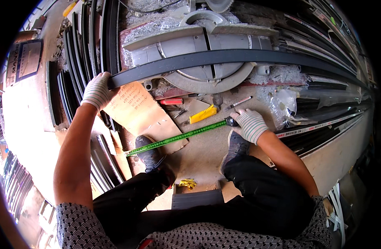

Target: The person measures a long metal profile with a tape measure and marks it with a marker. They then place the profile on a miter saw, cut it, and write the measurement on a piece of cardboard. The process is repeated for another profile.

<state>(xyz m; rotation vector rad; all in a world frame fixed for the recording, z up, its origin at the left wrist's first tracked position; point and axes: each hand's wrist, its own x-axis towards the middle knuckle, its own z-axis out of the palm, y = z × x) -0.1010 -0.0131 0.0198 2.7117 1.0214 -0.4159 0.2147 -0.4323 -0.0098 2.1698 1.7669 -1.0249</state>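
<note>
Watching remotely through the head camera, I see the mitre saw base (180, 47) filling 12 o'clock, its bed slotted and strewn around with shavings. A long dark grey metal profile (178, 61) lies across it from 10 to 3 o'clock; its bow may be only the lens. More dark profiles (108, 37) lie at 11 o'clock. A written-on cardboard piece (136, 110) sits at 10 o'clock.

The gloved left hand (98, 92), at 10, is closed on the profile's near end; I cannot see where its thumb sits. The gloved right hand (253, 125), at 3, pinches the case of a tape measure between thumb and fingers. The tape measure's green blade (178, 139) runs out toward 8 o'clock, over the left shoe (148, 153). Near 1 o'clock are a yellow-handled cutter (204, 114) and a pen (240, 102).

I judge the blade the likeliest trouble: I cannot tell whether it is locked or hooked, so a slackened pinch could let it whip back. The profile could swivel on the bed if the left hand pushes its end sideways, and a shifting foot could snag the tape.
</note>
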